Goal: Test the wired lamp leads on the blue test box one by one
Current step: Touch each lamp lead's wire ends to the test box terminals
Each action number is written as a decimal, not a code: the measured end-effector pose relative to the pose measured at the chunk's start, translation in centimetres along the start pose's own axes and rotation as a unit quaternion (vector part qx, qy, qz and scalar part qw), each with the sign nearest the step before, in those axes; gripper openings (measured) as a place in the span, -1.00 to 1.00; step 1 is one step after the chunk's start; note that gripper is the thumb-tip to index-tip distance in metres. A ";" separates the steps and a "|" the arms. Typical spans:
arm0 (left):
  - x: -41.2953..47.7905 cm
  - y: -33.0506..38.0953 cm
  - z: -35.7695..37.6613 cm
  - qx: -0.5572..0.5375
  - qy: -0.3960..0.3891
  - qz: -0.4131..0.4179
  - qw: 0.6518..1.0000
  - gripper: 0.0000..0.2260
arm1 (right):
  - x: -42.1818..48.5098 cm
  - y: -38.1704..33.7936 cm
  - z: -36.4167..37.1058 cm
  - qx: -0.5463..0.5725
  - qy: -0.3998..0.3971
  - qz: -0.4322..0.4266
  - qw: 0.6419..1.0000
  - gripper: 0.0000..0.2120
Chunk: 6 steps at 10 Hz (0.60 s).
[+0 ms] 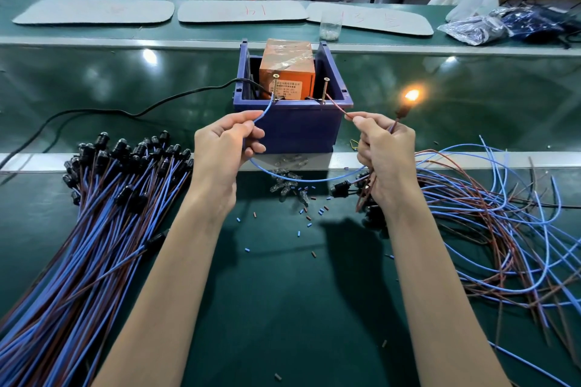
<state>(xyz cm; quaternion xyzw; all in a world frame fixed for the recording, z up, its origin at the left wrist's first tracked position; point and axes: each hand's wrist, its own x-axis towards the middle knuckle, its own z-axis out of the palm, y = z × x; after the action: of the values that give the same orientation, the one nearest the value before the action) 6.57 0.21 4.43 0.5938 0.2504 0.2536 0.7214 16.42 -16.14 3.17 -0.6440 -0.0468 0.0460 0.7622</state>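
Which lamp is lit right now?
The small bulb on the wired lead pinched in the right hand, glowing orange beside the blue plastic test box. Black-socketed lamps in the left bundle are dark.

The print on the orange block (287,85) in the box (295,126) is too small to read. The blue wire (265,110) vanishes inside the left grip (223,148). The right grip (386,151) hides most of the lead (395,123) below the lamp (412,95), whose bulb is blurred by glare. The bundle (78,245) at lower left, the loose leads (503,229) at right and the cable (94,110) at left all run off the frame.
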 end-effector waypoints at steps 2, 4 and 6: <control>0.0 0.0 0.1 0.000 -0.001 -0.006 1.000 -0.74 | 0.1 0.1 0.0 0.002 -0.008 -0.003 1.000 -0.79; 0.1 0.0 0.0 0.001 0.002 -0.003 1.000 -0.74 | 0.0 0.1 0.1 0.000 -0.008 -0.002 1.000 -0.78; 0.1 0.0 0.0 -0.006 0.012 0.003 1.000 -0.75 | -0.1 0.1 0.4 -0.005 -0.002 -0.002 1.000 -0.80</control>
<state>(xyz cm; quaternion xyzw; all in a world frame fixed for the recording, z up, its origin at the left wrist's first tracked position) 6.64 0.33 4.40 0.5875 0.2557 0.2637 0.7211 16.28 -15.70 3.12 -0.6476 -0.0500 0.0460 0.7590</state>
